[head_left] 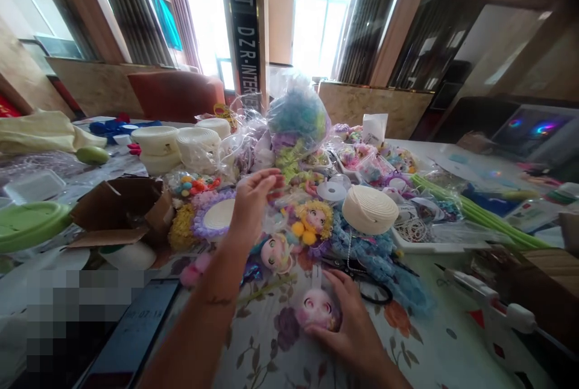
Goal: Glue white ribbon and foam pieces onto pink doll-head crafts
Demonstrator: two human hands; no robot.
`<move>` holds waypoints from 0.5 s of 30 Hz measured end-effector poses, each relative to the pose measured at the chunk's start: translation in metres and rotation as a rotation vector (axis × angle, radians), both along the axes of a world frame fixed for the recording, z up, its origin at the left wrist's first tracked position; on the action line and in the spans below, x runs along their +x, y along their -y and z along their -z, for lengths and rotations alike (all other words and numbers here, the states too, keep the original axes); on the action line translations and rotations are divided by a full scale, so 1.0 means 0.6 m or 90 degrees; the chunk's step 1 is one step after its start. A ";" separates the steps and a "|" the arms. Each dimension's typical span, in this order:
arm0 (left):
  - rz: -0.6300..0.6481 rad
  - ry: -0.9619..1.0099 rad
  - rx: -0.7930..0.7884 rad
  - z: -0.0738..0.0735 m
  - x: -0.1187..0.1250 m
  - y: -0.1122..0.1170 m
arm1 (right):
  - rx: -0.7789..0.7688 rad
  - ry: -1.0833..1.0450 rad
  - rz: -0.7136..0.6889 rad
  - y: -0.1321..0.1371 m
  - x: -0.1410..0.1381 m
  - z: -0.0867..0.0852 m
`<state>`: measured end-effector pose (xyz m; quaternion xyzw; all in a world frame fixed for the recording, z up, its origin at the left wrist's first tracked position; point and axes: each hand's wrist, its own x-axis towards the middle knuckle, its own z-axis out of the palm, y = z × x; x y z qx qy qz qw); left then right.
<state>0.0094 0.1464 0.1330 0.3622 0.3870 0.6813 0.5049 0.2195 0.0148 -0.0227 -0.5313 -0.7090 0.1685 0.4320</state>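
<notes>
My right hand (346, 316) is closed round a bald doll head (314, 307) with pink eyes, low over the flowered tablecloth. A pale strip (316, 278) stands up from its top. My left hand (253, 199) reaches forward over the pile, its slightly blurred fingers stretched out and nothing visible in them. Just beyond its fingertips lies yellow-green ruffled trim (292, 160). Near my hands are a doll with curly yellow hair (314, 220) and another doll face (274, 253). Black-handled scissors (377, 292) lie partly hidden to the right of my right hand.
A roll of cream ribbon (371, 209) sits on the pile, and more rolls (156, 142) stand at the back left. An open cardboard box (120, 208) and a phone (131, 328) are on the left. A white glue gun (493, 304) lies at right, near green stems (474, 214).
</notes>
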 end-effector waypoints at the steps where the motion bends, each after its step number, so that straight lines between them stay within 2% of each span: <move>1: -0.038 0.110 -0.013 -0.004 0.012 -0.027 | 0.003 -0.004 0.020 -0.002 0.006 -0.016; 4: -0.088 0.297 -0.058 0.012 0.038 -0.082 | 0.024 0.008 0.053 -0.031 0.030 -0.093; 7: -0.090 0.347 -0.100 0.045 0.041 -0.101 | 0.105 0.034 0.077 -0.117 0.051 -0.199; 9: -0.088 0.376 -0.139 0.059 0.033 -0.103 | 0.156 0.051 0.063 -0.212 0.053 -0.270; 11: -0.090 0.403 -0.168 0.060 0.020 -0.105 | 0.152 0.093 0.046 -0.326 0.040 -0.333; 13: -0.101 0.433 -0.176 0.052 0.006 -0.109 | 0.087 0.153 0.064 -0.439 0.012 -0.383; 15: -0.116 0.466 -0.170 0.041 -0.005 -0.115 | 0.030 0.184 0.071 -0.532 -0.027 -0.423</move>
